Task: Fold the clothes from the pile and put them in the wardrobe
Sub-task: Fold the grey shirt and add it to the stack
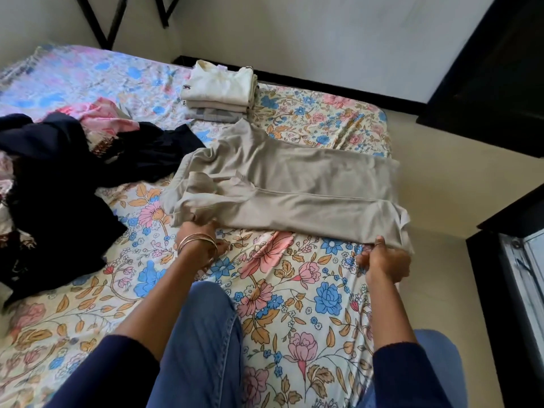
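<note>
Bed (294,290), beige trousers (294,184) gripped by L hand (195,234), R hand (385,260)

A bed covered in a cream floral sheet with pink, blue and orange blooms (294,290) fills a small room with plain off-white plaster walls (309,33). A black skirting strip (338,89) runs along the wall's base beside a pale cream floor (435,184). Dark, black-framed furniture (500,69) stands at right, possibly a wardrobe. Soft daylight falls evenly.
</note>
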Tool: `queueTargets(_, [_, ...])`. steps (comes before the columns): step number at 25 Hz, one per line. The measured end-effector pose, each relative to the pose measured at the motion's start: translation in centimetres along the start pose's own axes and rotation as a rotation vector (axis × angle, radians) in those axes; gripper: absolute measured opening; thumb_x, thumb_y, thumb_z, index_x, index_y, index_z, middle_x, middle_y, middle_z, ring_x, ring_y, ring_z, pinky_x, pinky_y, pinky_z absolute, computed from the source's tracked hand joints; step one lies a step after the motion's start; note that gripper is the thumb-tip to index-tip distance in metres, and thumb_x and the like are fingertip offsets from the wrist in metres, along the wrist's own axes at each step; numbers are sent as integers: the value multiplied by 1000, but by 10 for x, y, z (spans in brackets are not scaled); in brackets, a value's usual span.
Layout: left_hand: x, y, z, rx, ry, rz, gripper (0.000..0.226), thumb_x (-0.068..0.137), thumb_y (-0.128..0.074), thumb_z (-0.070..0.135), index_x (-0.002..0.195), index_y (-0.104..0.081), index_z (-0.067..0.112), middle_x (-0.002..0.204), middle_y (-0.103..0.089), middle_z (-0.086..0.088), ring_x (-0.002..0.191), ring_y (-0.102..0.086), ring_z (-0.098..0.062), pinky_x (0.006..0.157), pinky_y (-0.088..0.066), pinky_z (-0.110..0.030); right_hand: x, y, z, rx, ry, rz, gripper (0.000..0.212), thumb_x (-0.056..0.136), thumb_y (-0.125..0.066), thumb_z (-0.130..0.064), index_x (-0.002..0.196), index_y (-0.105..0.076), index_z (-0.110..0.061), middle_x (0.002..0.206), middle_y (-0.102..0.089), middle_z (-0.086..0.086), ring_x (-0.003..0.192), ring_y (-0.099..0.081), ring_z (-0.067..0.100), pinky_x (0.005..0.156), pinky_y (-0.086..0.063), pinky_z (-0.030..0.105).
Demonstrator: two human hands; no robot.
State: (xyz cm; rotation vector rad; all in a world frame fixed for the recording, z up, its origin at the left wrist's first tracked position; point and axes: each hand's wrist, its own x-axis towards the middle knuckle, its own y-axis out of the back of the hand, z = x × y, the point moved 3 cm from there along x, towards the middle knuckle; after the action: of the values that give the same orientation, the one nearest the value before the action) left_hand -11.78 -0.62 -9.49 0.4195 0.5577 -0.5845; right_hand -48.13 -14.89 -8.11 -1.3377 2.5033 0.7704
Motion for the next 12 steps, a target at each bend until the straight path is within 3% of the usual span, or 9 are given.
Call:
queueTargets(2, [24, 1, 1, -96, 27, -12, 56, 58, -84, 41, 93, -58, 6, 81, -69, -17, 69, -70, -33, 69, -58, -52, 4, 5, -12, 195, -133, -13, 25, 89, -71, -18, 87, -61, 5, 72, -66, 20, 38, -60, 16, 47, -58, 31])
queueTargets(4, [63, -4, -4, -246, 73, 50, 78, 33, -89, 41, 99, -63, 8, 87, -71, -16, 74, -71, -34, 72, -58, -53, 5, 6, -26, 257, -168, -31, 30, 86, -73, -11, 108, -61, 6, 85, -64, 20, 47, -62, 17, 53, -58, 30])
queueTargets(6, [56, -9, 9, -416, 35, 174, 64, 43, -89, 31, 98, -61, 15, 94, -70, -8, 84, -70, -30, 79, -57, -49, 9, 5, -34, 345, -221, -57, 33, 86, -71, -3, 117, -60, 0, 99, -63, 16, 63, -61, 19, 56, -57, 27])
queueTargets(9, [-10, -14, 40, -516, -59, 362, 32, 72, -74, 24, 101, -61, 20, 91, -63, 0, 89, -64, -24, 89, -53, -38, 16, 11, -44, 548, -273, -53, 17, 85, -61, 8, 90, -60, -8, 99, -62, 6, 80, -60, 18, 68, -55, 29])
queueTargets(11, [-28, -12, 46, -497, -103, 516, 11, 86, -58, 12, 94, -57, 19, 92, -61, -1, 92, -63, -23, 89, -50, -30, 24, 19, -48, 606, -183, 2, 31, 85, -55, 9, 74, -58, -19, 83, -61, 0, 69, -57, 11, 54, -50, 22])
queueTargets(12, [-30, -11, 46, -468, -115, 575, 15, 90, -51, 5, 93, -53, 20, 96, -61, -2, 90, -61, -21, 84, -48, -26, 31, 22, -46, 589, -152, 37, 35, 85, -50, 9, 69, -57, -21, 78, -60, 0, 61, -53, 8, 44, -42, 18])
